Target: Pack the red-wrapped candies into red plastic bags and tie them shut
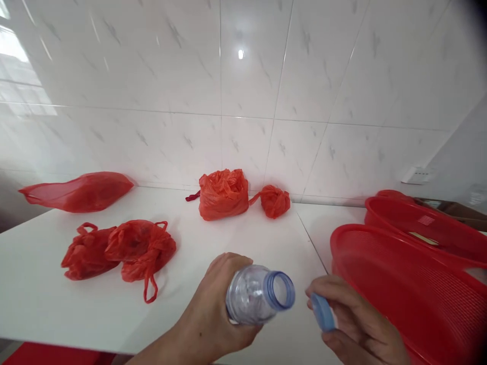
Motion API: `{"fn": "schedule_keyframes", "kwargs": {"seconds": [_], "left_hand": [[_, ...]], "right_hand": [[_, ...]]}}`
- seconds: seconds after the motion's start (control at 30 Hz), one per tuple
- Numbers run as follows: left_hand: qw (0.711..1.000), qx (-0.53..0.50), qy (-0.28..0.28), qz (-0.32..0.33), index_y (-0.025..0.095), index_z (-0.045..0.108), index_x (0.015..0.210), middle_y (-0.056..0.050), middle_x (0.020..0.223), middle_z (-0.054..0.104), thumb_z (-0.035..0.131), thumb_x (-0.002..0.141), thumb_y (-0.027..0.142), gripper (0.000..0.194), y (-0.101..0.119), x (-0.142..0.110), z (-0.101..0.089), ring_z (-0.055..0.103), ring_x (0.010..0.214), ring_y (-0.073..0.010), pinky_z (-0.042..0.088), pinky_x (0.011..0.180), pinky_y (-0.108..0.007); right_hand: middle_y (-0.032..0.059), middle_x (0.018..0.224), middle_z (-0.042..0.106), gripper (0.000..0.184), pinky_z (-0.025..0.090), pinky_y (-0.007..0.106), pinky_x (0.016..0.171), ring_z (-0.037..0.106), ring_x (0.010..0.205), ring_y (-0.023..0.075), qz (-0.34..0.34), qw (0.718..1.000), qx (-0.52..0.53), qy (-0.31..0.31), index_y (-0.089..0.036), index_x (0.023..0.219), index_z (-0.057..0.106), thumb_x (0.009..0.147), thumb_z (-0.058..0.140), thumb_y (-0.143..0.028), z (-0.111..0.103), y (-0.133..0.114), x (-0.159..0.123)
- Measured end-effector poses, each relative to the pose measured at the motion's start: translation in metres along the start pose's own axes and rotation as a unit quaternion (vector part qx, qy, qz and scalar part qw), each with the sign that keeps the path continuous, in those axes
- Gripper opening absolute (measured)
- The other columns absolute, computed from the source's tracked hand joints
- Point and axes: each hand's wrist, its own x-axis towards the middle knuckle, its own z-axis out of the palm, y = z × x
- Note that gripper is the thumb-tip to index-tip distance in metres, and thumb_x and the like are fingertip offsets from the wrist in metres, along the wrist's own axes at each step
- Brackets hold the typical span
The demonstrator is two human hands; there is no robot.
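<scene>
My left hand (213, 314) is wrapped round a clear plastic bottle (258, 295), tilted so its open blue-rimmed mouth faces right. My right hand (357, 324) pinches a light blue cap (323, 312) a short way to the right of the bottle's mouth, not touching it. Both hands hover over the front edge of a white table (45, 304). The bottle's lower part is hidden by my left hand.
Several red plastic bags lie on the table: a long one at far left (79, 191), two bunched ones (122, 249) at left, a full one (223, 194) and a small knotted one (274, 201) by the tiled wall. Red mesh baskets (399, 284) sit at right.
</scene>
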Motion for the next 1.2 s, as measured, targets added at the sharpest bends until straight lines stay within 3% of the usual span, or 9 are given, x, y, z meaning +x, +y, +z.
{"fn": "schedule_keyframes", "kwargs": {"seconds": [0.07,0.2,0.4,0.6,0.9,1.07,1.13,1.2], "left_hand": [[0.998,-0.001,-0.034,-0.050,0.024,0.048,0.101,-0.001,0.095,0.059,0.059,0.055,0.010,0.049,-0.007,-0.008,0.011,0.059,0.086,-0.0208,0.050,0.076,-0.035],[0.996,-0.002,-0.061,-0.068,0.025,0.048,0.101,-0.001,0.094,0.058,0.056,0.055,0.008,0.049,-0.019,-0.019,0.023,0.056,0.086,-0.0203,0.048,0.076,-0.035],[0.996,0.014,-0.074,-0.056,0.023,0.049,0.098,-0.001,0.091,0.057,0.056,0.056,0.009,0.045,-0.029,-0.022,0.023,0.054,0.084,-0.0205,0.046,0.077,-0.037],[0.994,0.030,-0.090,-0.063,0.022,0.048,0.093,-0.002,0.089,0.057,0.055,0.057,0.010,0.039,-0.030,-0.022,0.020,0.054,0.082,-0.0213,0.045,0.073,-0.035],[0.995,0.030,-0.073,-0.059,0.023,0.049,0.096,-0.002,0.090,0.057,0.058,0.059,0.012,0.040,-0.039,-0.030,0.025,0.055,0.082,-0.0207,0.046,0.074,-0.035],[0.995,0.088,-0.044,-0.034,0.022,0.049,0.103,-0.004,0.096,0.057,0.059,0.058,0.011,0.047,-0.043,-0.030,0.025,0.055,0.088,-0.0226,0.042,0.087,-0.043],[0.994,0.101,-0.036,-0.027,0.022,0.049,0.106,-0.005,0.099,0.057,0.060,0.057,0.010,0.052,-0.043,-0.029,0.024,0.055,0.090,-0.0231,0.037,0.094,-0.046],[0.993,0.105,-0.037,-0.032,0.023,0.049,0.106,-0.004,0.098,0.058,0.060,0.057,0.011,0.052,-0.043,-0.027,0.022,0.056,0.088,-0.0232,0.038,0.094,-0.047]], "right_hand": [[0.0048,0.100,0.060,0.031,0.055,0.028,0.073,0.061,0.087,0.0189,-0.047,0.997,-0.041,-0.038,-0.033,0.113,0.057,0.082,0.062,-0.028,0.002,-0.009,0.011],[0.0047,0.109,0.060,0.040,0.053,0.029,0.083,0.059,0.098,0.0180,-0.103,0.979,-0.125,-0.124,-0.032,0.121,0.051,0.084,0.058,-0.017,0.008,-0.019,0.027],[0.0030,0.106,0.060,0.034,0.053,0.024,0.080,0.059,0.096,0.0149,-0.094,0.956,-0.187,-0.206,-0.029,0.115,0.055,0.085,0.054,-0.014,0.011,-0.026,0.040],[0.0024,0.103,0.062,0.029,0.053,0.026,0.079,0.060,0.092,0.0148,-0.080,0.941,-0.212,-0.249,-0.028,0.111,0.058,0.085,0.054,-0.016,0.014,-0.029,0.047],[-0.0013,0.078,0.060,0.011,0.045,0.021,0.053,0.055,0.065,0.0117,0.001,0.946,-0.233,-0.226,-0.023,0.085,0.058,0.079,0.063,-0.031,0.027,-0.021,0.044],[-0.0024,0.054,0.046,0.040,0.031,0.022,0.043,0.042,0.049,0.0101,-0.089,0.929,-0.336,-0.126,-0.019,0.058,0.046,0.080,0.058,-0.050,0.038,-0.009,0.040],[-0.0018,0.053,0.046,0.045,0.029,0.022,0.042,0.040,0.047,0.0099,-0.118,0.924,-0.348,-0.106,-0.018,0.064,0.052,0.081,0.051,-0.059,0.038,-0.008,0.041],[0.0001,0.062,0.054,0.053,0.034,0.022,0.043,0.044,0.049,0.0107,-0.130,0.930,-0.320,-0.123,-0.016,0.093,0.060,0.080,0.046,-0.066,0.035,-0.011,0.042]]}}
